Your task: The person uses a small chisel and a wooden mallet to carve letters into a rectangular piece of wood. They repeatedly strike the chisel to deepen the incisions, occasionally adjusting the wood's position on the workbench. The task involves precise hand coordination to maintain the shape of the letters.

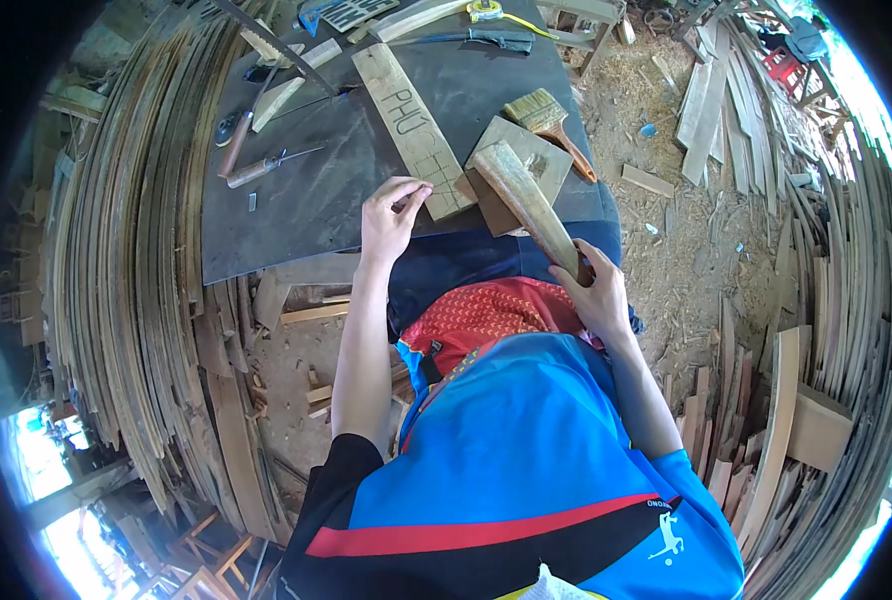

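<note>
My left hand (394,215) is closed in a pinch at the near left corner of a pale board (406,125) with dark hand markings and a drawn grid; whether it holds anything small is unclear. My right hand (596,280) grips the near end of a narrow wooden bar (521,200), slanted across a square wooden block (548,163) with a hole in it. A paintbrush (538,114) with an orange handle lies beside the block. All are on or over a dark worktable (286,225).
Hand tools (251,171), curved wood pieces (278,105) and a tape measure (484,12) lie on the table. Stacks of long planks (136,260) rise on the left; more boards (816,290) line the right. The floor (686,270) is strewn with shavings and offcuts.
</note>
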{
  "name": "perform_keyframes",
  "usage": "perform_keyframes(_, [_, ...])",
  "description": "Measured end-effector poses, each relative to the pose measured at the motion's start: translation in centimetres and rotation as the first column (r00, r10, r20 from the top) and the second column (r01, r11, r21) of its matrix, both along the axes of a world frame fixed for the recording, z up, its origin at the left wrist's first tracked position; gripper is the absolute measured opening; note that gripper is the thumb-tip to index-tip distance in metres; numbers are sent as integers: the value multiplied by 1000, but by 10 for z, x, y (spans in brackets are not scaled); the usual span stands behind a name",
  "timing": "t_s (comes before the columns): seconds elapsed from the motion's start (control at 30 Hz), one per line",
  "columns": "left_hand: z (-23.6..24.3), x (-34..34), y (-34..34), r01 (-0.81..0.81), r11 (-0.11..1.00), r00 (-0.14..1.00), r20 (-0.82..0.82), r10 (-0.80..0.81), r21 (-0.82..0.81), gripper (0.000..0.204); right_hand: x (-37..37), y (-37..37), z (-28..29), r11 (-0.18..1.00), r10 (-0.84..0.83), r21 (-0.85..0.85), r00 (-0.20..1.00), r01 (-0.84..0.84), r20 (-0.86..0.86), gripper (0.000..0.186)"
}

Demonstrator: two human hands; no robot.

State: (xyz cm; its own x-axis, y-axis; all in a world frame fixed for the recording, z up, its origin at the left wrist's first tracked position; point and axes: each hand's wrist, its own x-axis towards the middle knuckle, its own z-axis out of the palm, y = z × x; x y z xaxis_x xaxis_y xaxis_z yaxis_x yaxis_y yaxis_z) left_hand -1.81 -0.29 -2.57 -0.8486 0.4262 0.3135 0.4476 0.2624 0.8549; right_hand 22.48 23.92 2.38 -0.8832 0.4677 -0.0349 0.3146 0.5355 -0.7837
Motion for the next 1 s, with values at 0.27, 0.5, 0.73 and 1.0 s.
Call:
perform_keyframes(0.27, [-5, 1, 0, -29, 1000, 1000, 12, 29, 12, 13, 0, 1, -2, 1000, 6, 0, 999, -6, -31, 54])
perform_keyframes(0.5, [-5, 1, 2, -33, 999, 999, 30, 32, 25, 13, 0, 0, -3, 1000, 5, 8, 999, -5, -50, 53])
perform_keyframes(0.73, [-5, 1, -1, -32, 999, 999, 37, 31, 2, 14, 1, 1, -9, 1000, -4, 16, 998, 5, -61, 53])
perform_keyframes(1.0, [-4, 1, 0, -43, 999, 998, 48, 45, -33, 14, 1, 1, -10, 1000, 0, 23, 998, 2, -60, 53])
